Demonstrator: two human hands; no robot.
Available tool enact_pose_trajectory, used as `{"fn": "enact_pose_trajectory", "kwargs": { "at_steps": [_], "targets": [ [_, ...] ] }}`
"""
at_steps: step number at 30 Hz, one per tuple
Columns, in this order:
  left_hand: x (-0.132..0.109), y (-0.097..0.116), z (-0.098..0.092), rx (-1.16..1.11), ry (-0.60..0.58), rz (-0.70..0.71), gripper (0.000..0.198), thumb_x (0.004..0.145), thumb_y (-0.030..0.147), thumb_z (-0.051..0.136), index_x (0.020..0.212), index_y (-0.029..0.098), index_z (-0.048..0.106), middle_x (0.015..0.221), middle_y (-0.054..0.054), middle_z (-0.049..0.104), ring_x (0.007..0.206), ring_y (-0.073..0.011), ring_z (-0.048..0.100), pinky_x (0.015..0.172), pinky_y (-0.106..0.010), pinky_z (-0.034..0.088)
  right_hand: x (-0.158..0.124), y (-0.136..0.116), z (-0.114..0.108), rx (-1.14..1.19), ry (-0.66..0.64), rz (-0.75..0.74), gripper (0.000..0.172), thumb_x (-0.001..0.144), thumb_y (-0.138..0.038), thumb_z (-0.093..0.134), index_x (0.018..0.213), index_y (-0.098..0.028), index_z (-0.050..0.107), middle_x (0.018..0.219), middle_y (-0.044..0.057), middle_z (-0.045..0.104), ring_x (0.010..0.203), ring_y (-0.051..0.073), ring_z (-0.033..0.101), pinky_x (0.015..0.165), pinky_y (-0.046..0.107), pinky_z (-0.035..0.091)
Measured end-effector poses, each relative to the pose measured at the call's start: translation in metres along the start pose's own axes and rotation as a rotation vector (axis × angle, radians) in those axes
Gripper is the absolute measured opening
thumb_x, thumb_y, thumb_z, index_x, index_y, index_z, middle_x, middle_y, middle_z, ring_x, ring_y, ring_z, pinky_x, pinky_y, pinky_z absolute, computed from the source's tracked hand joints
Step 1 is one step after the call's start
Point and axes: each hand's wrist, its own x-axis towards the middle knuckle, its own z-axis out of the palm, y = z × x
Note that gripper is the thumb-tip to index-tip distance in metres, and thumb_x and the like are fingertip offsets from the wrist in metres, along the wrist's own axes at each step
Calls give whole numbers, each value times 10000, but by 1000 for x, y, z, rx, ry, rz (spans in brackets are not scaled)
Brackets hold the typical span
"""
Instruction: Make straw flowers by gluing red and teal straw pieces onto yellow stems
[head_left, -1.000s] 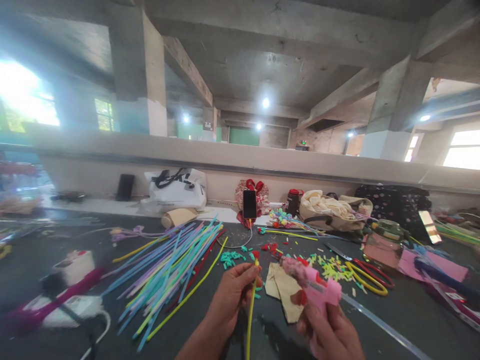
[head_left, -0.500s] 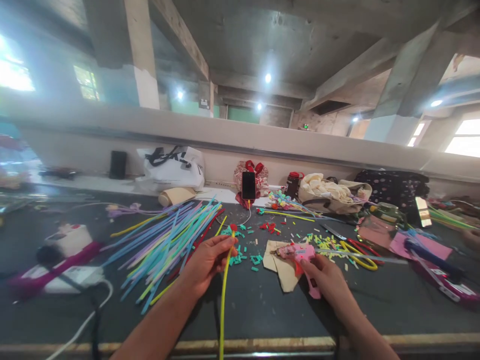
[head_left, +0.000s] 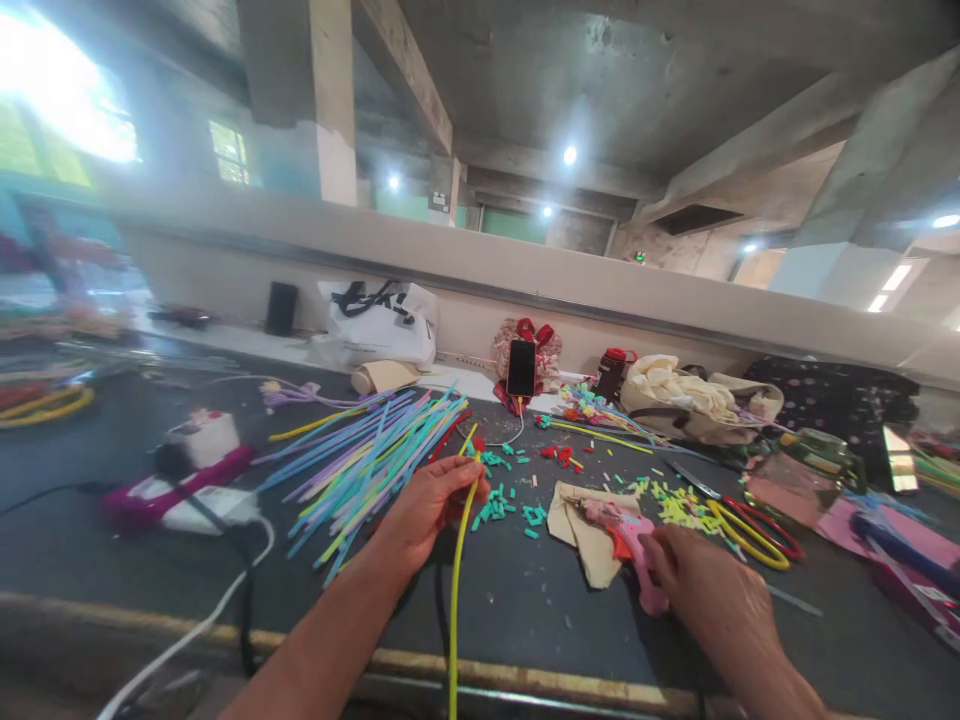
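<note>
My left hand pinches a yellow pipe cleaner near its upper end, where a small red piece sits at the tip. The rest of the stem hangs down past the table's front edge. At the right, my right hand has its fingers curled against the rear and handle of a pink hot glue gun. The gun's nozzle lies over a folded beige cloth. A clear glue stick shows beyond my right hand. My right fingertips are partly hidden.
Several coloured pipe cleaners lie in a pile at the left. Teal pieces and yellow cut pieces are scattered about. Scissors lie at the right. A phone stands at the back. A power strip is at the left.
My right hand has shifted its hold at the glue gun's rear, and the gun and its glue stick have turned slightly clockwise. My left hand keeps its pinch. The whole view has shifted.
</note>
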Motion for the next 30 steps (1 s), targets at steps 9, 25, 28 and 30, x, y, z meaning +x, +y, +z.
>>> {"fn": "enact_pose_trajectory", "kwargs": {
  "at_steps": [9,25,28,30],
  "targets": [
    [-3,-2,9,-14,-59,18,186,659,257,635,573,148,512,469,55,514,364,-35,446,339,-129,298,25,-93,9,256,-39,-782,211,802,-171,432,799,-216,638,762,21,641,717,147,589,616,211,372],
    [-3,-4,7,-75,4,-5,182,630,293,659,621,147,551,477,51,551,350,-25,455,327,-120,266,36,-125,25,627,-98,-697,138,790,-172,415,815,-176,551,762,40,581,657,141,533,578,230,361],
    [-2,-5,7,-80,11,-41,179,613,276,681,648,147,562,496,44,566,363,-29,477,318,-112,273,33,-113,19,892,-167,-561,130,804,-224,397,763,-178,512,610,-20,522,535,110,507,495,206,362],
    [-1,-7,8,-83,3,-66,180,609,265,689,665,145,568,520,37,577,382,-32,494,321,-107,292,29,-109,18,1072,-239,-487,112,792,-242,421,783,-174,509,608,-34,513,511,98,508,458,193,363]
  ]
}}
